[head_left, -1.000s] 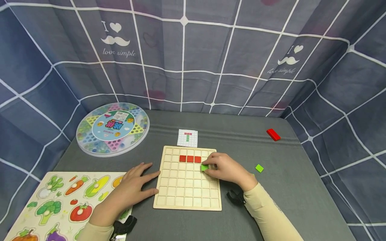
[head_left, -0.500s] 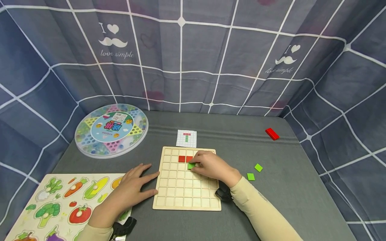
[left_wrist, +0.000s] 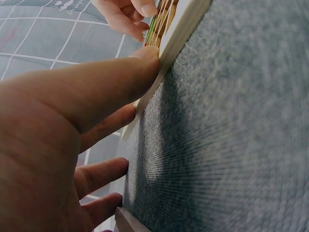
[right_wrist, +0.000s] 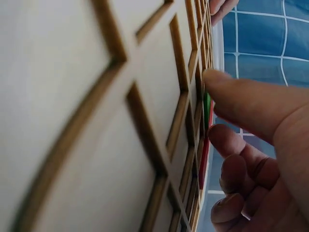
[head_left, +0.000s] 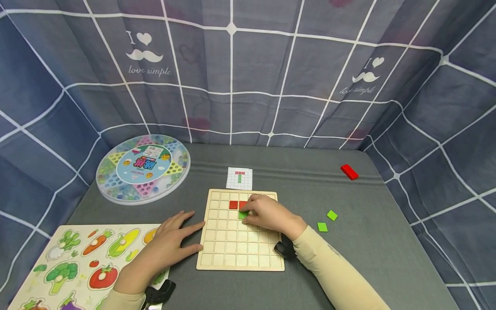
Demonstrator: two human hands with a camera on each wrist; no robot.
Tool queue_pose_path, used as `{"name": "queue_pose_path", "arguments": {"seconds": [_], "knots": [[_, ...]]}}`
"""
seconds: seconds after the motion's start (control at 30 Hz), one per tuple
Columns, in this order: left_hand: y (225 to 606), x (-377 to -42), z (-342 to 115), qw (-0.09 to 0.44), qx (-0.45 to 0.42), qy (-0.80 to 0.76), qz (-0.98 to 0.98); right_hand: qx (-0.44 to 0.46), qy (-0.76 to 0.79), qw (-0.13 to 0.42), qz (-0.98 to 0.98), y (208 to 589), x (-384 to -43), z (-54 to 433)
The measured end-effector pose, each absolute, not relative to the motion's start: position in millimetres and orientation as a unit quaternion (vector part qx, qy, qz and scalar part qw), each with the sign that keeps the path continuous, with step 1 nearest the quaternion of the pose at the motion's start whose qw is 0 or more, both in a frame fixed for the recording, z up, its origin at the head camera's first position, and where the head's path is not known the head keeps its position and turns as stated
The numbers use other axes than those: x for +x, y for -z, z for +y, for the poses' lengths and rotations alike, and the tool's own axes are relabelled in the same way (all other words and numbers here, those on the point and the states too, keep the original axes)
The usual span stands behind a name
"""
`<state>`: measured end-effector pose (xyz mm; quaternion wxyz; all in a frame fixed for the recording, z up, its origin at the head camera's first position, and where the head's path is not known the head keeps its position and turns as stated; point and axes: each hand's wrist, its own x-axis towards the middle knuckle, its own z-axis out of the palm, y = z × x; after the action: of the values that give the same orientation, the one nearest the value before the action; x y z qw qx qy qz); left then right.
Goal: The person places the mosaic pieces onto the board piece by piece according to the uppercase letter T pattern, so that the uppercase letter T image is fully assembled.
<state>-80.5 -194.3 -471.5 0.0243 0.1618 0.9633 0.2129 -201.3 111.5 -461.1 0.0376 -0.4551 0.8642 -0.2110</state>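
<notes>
A wooden grid board [head_left: 230, 247] lies on the dark grey cloth. My right hand [head_left: 268, 214] pinches a green square tile [head_left: 243, 215] at the cell just below the row of red tiles. Two of those red tiles [head_left: 233, 205] show near the top of the grid; the hand hides the third. In the right wrist view, thumb and fingertips are at the green tile [right_wrist: 207, 108], right at the grid. My left hand [head_left: 164, 244] lies with fingers spread, thumb and index fingertip touching the board's left edge.
Behind the board is a card [head_left: 239, 178] with a red and green T pattern. Two loose green tiles [head_left: 322, 227] and a red block [head_left: 349, 172] lie to the right. A vegetable puzzle board [head_left: 77, 258] and a round game box [head_left: 143, 169] are on the left.
My right hand has carried the green tile leftward, from the right end of the red row to below its middle. A second loose green tile has come into view. The left hand stays put.
</notes>
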Motion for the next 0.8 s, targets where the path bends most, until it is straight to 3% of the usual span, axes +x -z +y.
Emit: {"name": "queue_pose_path", "arguments": {"seconds": [0.57, 0.8], "knots": [[472, -80, -193, 0.023, 0.162, -0.210, 0.964, -0.375, 0.237, 0.030, 0.896, 447, -193, 167], [470, -79, -193, 0.020, 0.159, -0.210, 0.965, -0.331, 0.238, 0.003, 0.913, 443, -190, 202]]}}
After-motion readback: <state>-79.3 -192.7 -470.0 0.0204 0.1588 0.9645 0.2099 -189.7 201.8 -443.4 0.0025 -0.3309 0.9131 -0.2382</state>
